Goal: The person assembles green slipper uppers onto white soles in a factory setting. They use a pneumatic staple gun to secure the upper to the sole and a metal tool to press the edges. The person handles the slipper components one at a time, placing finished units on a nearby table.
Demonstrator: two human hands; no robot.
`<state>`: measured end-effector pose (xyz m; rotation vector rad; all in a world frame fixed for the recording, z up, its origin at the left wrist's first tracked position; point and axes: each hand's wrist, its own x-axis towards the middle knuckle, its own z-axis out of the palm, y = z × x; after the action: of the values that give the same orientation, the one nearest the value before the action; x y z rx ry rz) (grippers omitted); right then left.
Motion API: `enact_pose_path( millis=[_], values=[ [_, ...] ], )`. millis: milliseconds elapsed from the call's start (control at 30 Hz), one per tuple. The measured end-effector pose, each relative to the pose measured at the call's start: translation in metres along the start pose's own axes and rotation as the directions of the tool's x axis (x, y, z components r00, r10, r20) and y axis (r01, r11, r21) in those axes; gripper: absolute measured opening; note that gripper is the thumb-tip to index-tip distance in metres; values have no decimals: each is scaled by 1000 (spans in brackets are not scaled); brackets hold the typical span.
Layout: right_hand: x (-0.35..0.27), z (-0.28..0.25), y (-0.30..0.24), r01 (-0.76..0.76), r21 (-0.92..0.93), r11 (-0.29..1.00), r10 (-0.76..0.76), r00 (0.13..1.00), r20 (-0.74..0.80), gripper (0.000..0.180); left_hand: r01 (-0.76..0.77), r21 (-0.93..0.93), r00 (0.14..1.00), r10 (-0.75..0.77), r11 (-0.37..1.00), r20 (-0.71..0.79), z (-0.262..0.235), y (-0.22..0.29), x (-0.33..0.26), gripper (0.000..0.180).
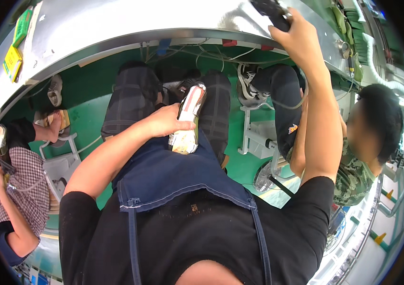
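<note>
The pale piece [191,104] is lying lengthwise over the lap, between the knees [133,95], its near end overlapping the apron [178,175]. The left hand [167,121] is gripping it from the side, fingers closing narrowly, thumb lying across it. That one hand is giving the only visible hold, so a slackening thumb could be letting the piece roll or slip through the gap toward the floor [88,116]. Up by the bench [116,21], the right hand [301,40] is holding a black tool [273,12], perhaps by its handle, though the frame's edge is cutting it off. A loose grip there could be sending it knocking onto the metal. Farther right, a co-worker [364,159] is sitting near that forearm; a careless outward swing could be causing a bump.
</note>
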<state>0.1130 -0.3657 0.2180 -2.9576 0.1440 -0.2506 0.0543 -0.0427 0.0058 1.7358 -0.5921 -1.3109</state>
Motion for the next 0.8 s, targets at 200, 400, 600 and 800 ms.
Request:
enact_pose_path(
  millis=[200, 400, 600, 800],
  values=[
    [53, 39, -4, 115, -331, 937, -89, 992, 93, 44, -161, 52, 943, 169, 986, -287, 30, -15, -14, 103],
    [2, 22, -49, 124, 108, 986, -145, 964, 222, 32, -180, 61, 941, 190, 982, -280, 31, -18, -18, 96],
    [-117, 66, -78, -320, 362, 876, -129, 566, 814, 23, -235, 103, 928, 255, 966, -272, 31, -26, -12, 94],
    [-139, 95, -82, -195, 275, 941, -166, 442, 882, 26, -196, 131, 941, 224, 972, -253, 28, -22, -12, 94]
  ],
)
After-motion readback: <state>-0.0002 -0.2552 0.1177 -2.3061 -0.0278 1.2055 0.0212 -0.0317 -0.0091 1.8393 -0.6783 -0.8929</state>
